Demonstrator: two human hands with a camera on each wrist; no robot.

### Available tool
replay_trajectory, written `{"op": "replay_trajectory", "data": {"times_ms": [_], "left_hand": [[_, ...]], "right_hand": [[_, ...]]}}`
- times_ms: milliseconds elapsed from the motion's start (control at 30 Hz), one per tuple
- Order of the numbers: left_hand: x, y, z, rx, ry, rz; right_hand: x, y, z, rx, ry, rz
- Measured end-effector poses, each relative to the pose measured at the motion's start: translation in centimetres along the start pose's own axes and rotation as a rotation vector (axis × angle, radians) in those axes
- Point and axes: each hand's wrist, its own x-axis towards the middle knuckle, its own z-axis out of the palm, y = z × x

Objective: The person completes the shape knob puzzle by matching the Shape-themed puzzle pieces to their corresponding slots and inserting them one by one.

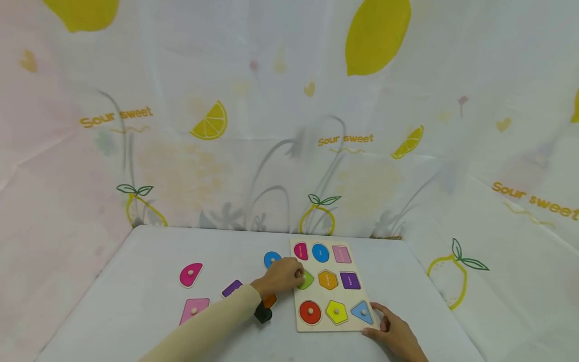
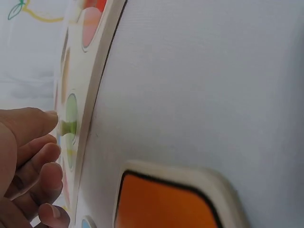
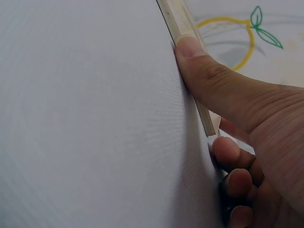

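A wooden shape-puzzle board (image 1: pixel 316 326) lies flat on the white table. My left hand (image 1: pixel 281 275) reaches over its left edge and pinches the knob of a green puzzle piece (image 2: pixel 71 107), which sits at its place in the middle row. Curled fingers partly cover that piece in the head view. At the near right corner, my right hand (image 1: pixel 395 332) grips the board's edge, thumb on the near side and fingers along the right side. A red circle (image 1: pixel 310 318), a yellow pentagon (image 1: pixel 333 319) and a light blue triangle (image 1: pixel 360 318) fill the near row.
Loose knobbed pieces lie left of the board: a magenta semicircle (image 1: pixel 187 278), a pink piece (image 1: pixel 192 305), a purple piece (image 1: pixel 232 288), a blue round piece (image 1: pixel 269 258) and an orange piece (image 2: pixel 164 204). The left sleeve (image 1: pixel 212 322) crosses above the table. A lemon-print cloth (image 1: pixel 271 166) hangs behind.
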Motion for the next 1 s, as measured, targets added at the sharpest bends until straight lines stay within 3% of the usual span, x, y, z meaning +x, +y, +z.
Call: {"op": "replay_trajectory", "data": {"times_ms": [433,700,1000], "left_hand": [[-3.6,-2.2,-2.9,-0.012,0.007,-0.022],[-6.2,-4.2,-4.1,-0.022,0.023,0.018],[-8.5,-4.5,-5.0,-0.037,-0.002,0.000]], "right_hand": [[-0.3,-0.2,-0.2,0.007,-0.006,0.010],[-0.2,-0.4,-0.4,0.012,-0.005,-0.012],[-0.2,-0.3,-0.2,0.004,-0.010,0.018]]}}
